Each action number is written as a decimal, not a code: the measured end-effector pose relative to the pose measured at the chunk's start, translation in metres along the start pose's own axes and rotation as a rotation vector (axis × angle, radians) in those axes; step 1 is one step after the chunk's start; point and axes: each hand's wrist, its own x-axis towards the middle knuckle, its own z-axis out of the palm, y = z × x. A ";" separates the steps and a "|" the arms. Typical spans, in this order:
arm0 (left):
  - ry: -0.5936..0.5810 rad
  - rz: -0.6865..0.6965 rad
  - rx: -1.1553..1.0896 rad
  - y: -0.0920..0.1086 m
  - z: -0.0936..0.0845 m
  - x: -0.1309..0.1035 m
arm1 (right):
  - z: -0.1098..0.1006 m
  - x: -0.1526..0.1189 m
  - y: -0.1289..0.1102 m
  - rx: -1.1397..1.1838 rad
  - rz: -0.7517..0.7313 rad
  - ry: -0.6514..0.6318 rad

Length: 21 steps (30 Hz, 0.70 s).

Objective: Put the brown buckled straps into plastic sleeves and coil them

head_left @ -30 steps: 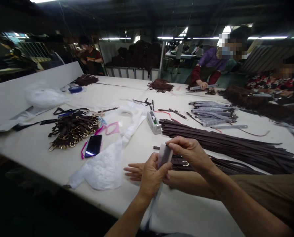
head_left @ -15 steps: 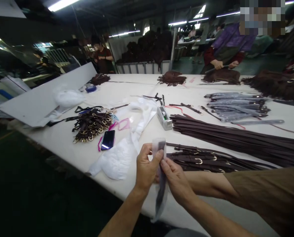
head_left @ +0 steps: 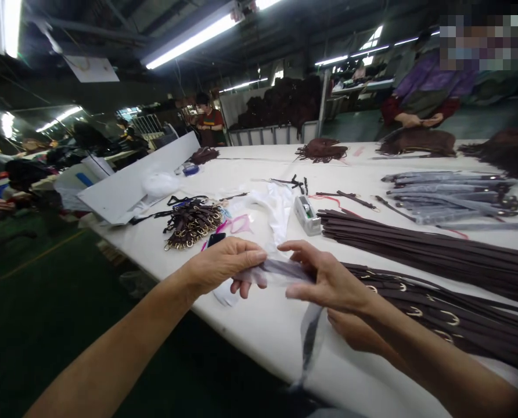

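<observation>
A dark strap in a clear plastic sleeve (head_left: 287, 271) stretches between my hands, and its lower part hangs down past the table edge. My left hand (head_left: 224, 264) is closed on the sleeve's left end, thumb on top and fingers below. Around the right part of the sleeve, my right hand (head_left: 328, 276) is open, thumb and fingers apart, with the sleeve passing by the palm. Another person's forearm (head_left: 363, 337) shows partly beneath my right wrist. Dark straps with gold buckles (head_left: 407, 296) lie to the right of my hands.
A tape dispenser (head_left: 306, 215) stands ahead on the white table (head_left: 259, 331). Long brown straps (head_left: 416, 247) and plastic-wrapped straps (head_left: 450, 194) lie right. Buckled straps (head_left: 193, 223), a phone (head_left: 216, 238) and white cloth (head_left: 276, 209) lie left. A co-worker (head_left: 428, 98) stands across the table.
The sleeved strap has turned from upright to nearly level between my hands. My right hand has opened from its pinch. The view has shifted left, and the phone is now partly hidden.
</observation>
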 end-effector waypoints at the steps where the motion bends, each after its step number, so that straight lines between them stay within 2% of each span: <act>1: 0.007 0.011 -0.021 0.004 0.000 -0.003 | 0.002 -0.005 0.003 -0.091 -0.088 0.041; 3: -0.016 0.008 -0.056 0.011 -0.002 -0.010 | 0.003 -0.012 0.011 -0.270 -0.228 0.151; 6: -0.130 -0.069 -0.079 0.019 0.000 -0.017 | -0.009 -0.008 0.015 -0.467 -0.395 0.358; 8: -0.219 -0.116 -0.083 0.026 0.005 -0.024 | -0.026 0.005 0.005 -0.522 -0.479 0.475; 10: -0.232 -0.054 -0.087 0.042 0.012 -0.033 | -0.042 0.025 -0.014 -0.524 -0.536 0.552; 11: -0.202 0.042 -0.086 0.054 0.015 -0.039 | -0.047 0.037 -0.024 -0.502 -0.546 0.568; 13: -0.090 0.331 -0.066 0.088 0.019 -0.051 | -0.049 0.060 -0.043 -0.384 -0.523 0.536; 16: 0.101 0.789 0.025 0.157 0.017 -0.068 | -0.032 0.090 -0.062 -0.050 -0.351 0.293; 18: 0.229 1.031 0.127 0.202 0.011 -0.079 | -0.019 0.104 -0.073 0.130 -0.249 0.122; 19: 0.293 1.104 0.179 0.222 0.007 -0.085 | -0.016 0.110 -0.081 0.199 -0.226 0.099; 21: 0.434 1.168 0.242 0.255 0.000 -0.096 | -0.019 0.121 -0.101 0.347 -0.239 0.175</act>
